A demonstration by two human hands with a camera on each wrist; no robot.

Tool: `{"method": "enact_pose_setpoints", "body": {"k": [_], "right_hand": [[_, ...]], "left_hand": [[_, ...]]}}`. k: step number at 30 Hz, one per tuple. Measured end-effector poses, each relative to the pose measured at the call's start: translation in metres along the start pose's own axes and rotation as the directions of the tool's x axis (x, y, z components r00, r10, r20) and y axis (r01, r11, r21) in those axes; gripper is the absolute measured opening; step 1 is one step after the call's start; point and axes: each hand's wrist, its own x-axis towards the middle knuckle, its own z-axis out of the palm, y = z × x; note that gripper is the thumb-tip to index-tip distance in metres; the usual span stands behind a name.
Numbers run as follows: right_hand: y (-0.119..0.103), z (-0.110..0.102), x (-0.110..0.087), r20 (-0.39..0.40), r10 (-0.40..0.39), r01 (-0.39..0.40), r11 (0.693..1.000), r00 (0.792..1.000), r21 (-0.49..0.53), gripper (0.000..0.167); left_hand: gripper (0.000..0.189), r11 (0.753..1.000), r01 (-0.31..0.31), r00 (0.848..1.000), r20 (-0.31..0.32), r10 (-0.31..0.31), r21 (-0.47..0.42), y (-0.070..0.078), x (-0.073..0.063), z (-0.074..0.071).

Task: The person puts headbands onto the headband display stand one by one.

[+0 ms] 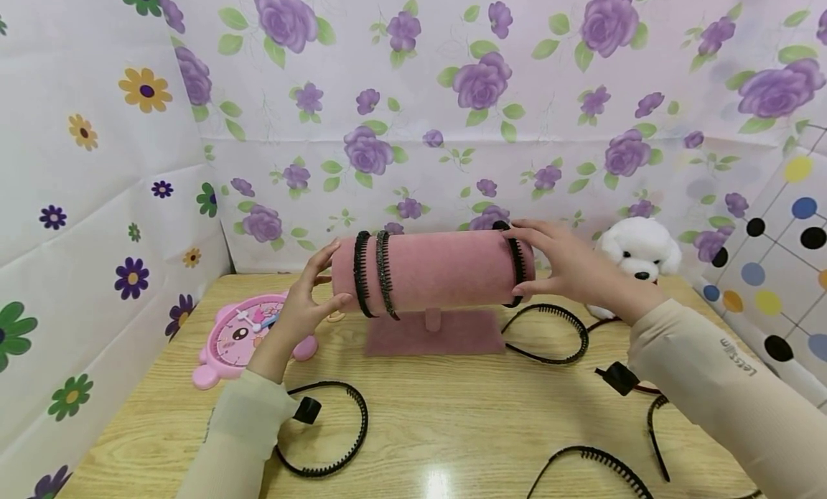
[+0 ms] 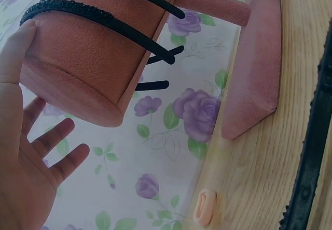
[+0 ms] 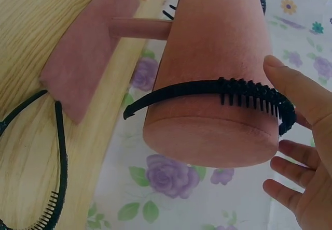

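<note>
A pink padded roll stand with several black toothed headbands around it stands mid-table. Two of these, a plain black headband and a glittery headband, sit near its left end. My left hand is at that end, thumb in front by the roll's edge, other fingers spread behind. Near the right end is another black headband. There my right hand has its fingertips right by the band, fingers loosely extended. In the right wrist view, this beaded headband runs between thumb and fingers.
Loose headbands lie on the table: one at front left, one right of the stand's base, others at front right. A pink clock stands left; a white plush dog sits back right. Patterned cloth walls surround the table.
</note>
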Motion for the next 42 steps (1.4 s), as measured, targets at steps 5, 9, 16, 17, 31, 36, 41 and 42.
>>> {"method": "enact_pose_setpoints", "body": {"k": [5,9,16,17,31,36,41,42], "right_hand": [[0.002,0.003,0.0,0.037,-0.009,0.009,1.0,0.999,0.012,0.081],[0.004,0.003,0.002,0.036,-0.001,0.001,1.0,0.999,-0.01,0.077],[0.004,0.004,0.007,0.034,0.026,-0.026,1.0,0.999,0.004,0.075],[0.003,0.004,0.007,0.032,0.03,-0.031,1.0,0.999,0.006,0.075],[-0.003,0.009,0.022,-0.041,-0.053,0.053,0.999,0.998,0.0,0.071],[-0.007,0.011,0.026,-0.028,-0.027,0.028,0.999,0.999,0.02,0.071],[-0.011,0.012,0.03,-0.004,-0.017,0.017,1.0,1.0,0.022,0.07],[-0.012,0.012,0.031,-0.001,-0.015,0.015,1.0,1.0,0.019,0.07]], "left_hand": [[0.077,1.0,-0.002,1.0,0.003,0.002,-0.001,0.0,0.0,0.001],[0.077,1.0,0.004,1.0,0.004,-0.004,0.0,0.0,0.001,0.001],[0.077,1.0,-0.005,1.0,0.006,0.005,0.002,0.002,0.002,0.001],[0.077,1.0,-0.009,1.0,0.005,0.009,0.0,0.001,0.002,0.001],[0.077,1.0,-0.014,1.0,-0.006,0.014,0.004,0.0,0.0,0.001],[0.077,1.0,-0.013,1.0,-0.005,0.013,0.0,-0.001,0.0,0.001],[0.077,1.0,-0.003,1.0,-0.002,0.003,-0.002,-0.001,0.0,0.001],[0.077,1.0,-0.001,1.0,-0.002,0.001,-0.001,-0.001,0.0,0.001]]}}
